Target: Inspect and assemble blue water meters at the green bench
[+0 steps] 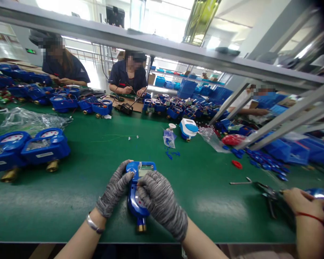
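A blue water meter (140,172) with a small grey display and a brass fitting at its near end lies on the green table (97,194), close to the front edge. My left hand (115,189), in a grey knit glove, grips its left side. My right hand (160,201), gloved the same, lies over its right side with the fingers curled on the housing. A silver bracelet sits on my left wrist.
Two finished blue meters (29,147) stand at the left, beside a clear plastic bag (29,120). A white-and-blue meter (188,128), small bags and blue parts lie mid-table. A co-worker's hand (304,203) holds pliers at the right. Other people sit at the far side.
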A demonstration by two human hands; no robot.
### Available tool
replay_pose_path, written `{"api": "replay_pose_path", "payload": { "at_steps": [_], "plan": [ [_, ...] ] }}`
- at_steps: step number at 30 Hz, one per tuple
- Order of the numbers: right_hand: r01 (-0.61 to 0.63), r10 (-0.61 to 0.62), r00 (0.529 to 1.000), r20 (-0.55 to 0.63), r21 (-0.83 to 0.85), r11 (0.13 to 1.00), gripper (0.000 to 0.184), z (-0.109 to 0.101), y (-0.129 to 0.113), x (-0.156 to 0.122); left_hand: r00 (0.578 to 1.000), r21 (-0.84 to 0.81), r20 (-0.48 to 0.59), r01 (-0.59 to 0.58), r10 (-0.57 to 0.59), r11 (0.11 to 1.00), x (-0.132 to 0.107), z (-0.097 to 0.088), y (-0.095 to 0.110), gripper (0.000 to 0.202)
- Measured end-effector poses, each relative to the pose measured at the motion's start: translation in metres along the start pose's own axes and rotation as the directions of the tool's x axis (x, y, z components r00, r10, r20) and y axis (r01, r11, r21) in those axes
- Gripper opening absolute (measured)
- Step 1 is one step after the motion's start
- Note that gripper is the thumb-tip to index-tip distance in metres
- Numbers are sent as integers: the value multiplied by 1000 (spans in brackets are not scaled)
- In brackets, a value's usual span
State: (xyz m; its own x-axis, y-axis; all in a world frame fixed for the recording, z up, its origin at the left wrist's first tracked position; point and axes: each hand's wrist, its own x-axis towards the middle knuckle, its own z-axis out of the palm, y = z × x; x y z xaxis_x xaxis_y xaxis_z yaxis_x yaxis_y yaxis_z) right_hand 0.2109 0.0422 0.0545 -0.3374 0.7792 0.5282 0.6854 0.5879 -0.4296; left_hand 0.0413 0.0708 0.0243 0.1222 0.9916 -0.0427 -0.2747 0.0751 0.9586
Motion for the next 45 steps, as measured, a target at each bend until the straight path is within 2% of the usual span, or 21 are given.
{"api": "replay_pose_path", "payload": {
  "at_steps": [3,8,13,20,24,33,35,37,38,39,40,41,42,44,45],
  "plan": [
    [67,-68,998,-3,-141,988,17,15,-7,0,1000,3,-6,-23,23,1000,0,0,-1,51],
    [79,-74,997,30,-244,967,21,24,-8,7,999,1,-16,-29,29,1000,1,2,-5,52],
    [89,-69,994,89,-250,964,17,20,-14,15,1000,8,-18,-23,23,1000,0,1,-6,55],
    [265,-211,953,218,-261,928,10,14,-7,11,1000,10,-5,1,-1,1000,0,-2,-8,54],
    [336,-260,928,267,-295,894,18,10,-7,1,1000,36,-19,6,-6,999,1,-1,-7,53],
    [277,-212,939,270,-232,932,24,5,-8,1,999,111,-49,13,-8,994,3,2,-8,57],
    [267,-227,944,238,-150,952,22,-2,-2,1,999,112,-42,19,-15,994,3,2,-8,56],
    [170,-166,979,121,-25,985,21,-12,15,2,999,92,-41,27,-24,995,3,3,-8,56],
    [68,-69,997,24,23,997,21,-17,30,3,999,70,-40,39,-36,997,3,3,-8,56],
    [-68,72,994,-81,48,997,21,-21,48,4,998,48,-35,51,-49,998,3,3,-9,56],
    [-223,229,955,-187,56,973,22,-25,68,5,998,29,-31,60,-59,998,4,3,-9,56],
    [-364,359,895,-265,32,931,23,-27,90,7,997,12,-24,71,-71,997,4,3,-10,56],
    [-464,438,848,-298,-21,886,23,-29,111,8,997,-1,-16,82,-82,997,5,3,-11,57],
    [-522,479,819,-318,-65,850,19,-29,146,9,996,-19,-5,90,-91,996,6,3,-12,59],
    [-523,476,822,-313,-84,848,16,-28,159,10,996,-26,-5,92,-92,995,6,3,-13,59]
  ]
}}
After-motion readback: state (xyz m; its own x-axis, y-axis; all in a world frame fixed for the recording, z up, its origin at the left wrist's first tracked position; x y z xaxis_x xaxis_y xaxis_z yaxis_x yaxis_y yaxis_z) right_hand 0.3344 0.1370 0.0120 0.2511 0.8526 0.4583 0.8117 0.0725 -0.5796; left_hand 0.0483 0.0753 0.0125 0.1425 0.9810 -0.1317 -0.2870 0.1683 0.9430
